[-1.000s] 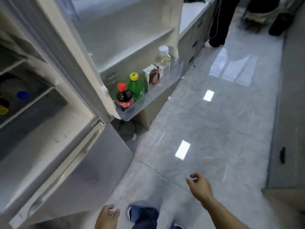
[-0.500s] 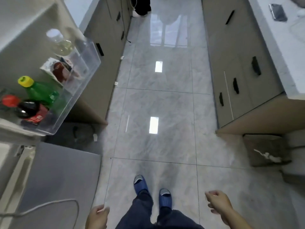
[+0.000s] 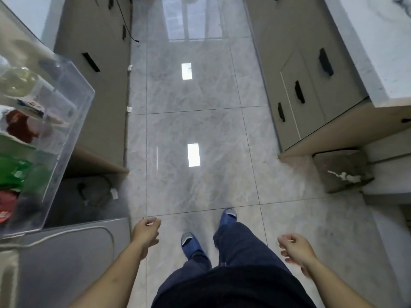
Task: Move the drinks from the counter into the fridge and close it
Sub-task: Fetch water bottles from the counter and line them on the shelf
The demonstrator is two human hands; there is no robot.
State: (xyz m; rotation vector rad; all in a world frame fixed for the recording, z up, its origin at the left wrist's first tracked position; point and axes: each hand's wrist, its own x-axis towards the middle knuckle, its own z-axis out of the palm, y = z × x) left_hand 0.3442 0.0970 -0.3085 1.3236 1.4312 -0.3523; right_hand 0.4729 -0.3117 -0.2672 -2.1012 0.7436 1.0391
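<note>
Between trips: left hand (image 3: pixel 145 232) and right hand (image 3: pixel 297 250) loosely curled, holding nothing, right of the door bin (image 3: pixel 66 121). Next, probably: fetching another drink from the counter (image 3: pixel 378 52).

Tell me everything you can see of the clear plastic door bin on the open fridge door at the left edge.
The clear plastic door bin is a transparent, straight-walled shelf with a sharp front corner, jutting in from the left edge of the head view above the grey floor tiles. Through its wall show blurred drinks: a pale clear bottle farthest away, a red-and-white carton, a green bottle and a red-labelled dark bottle nearest. Neither hand touches it. Its mounting lies out of frame.
</note>
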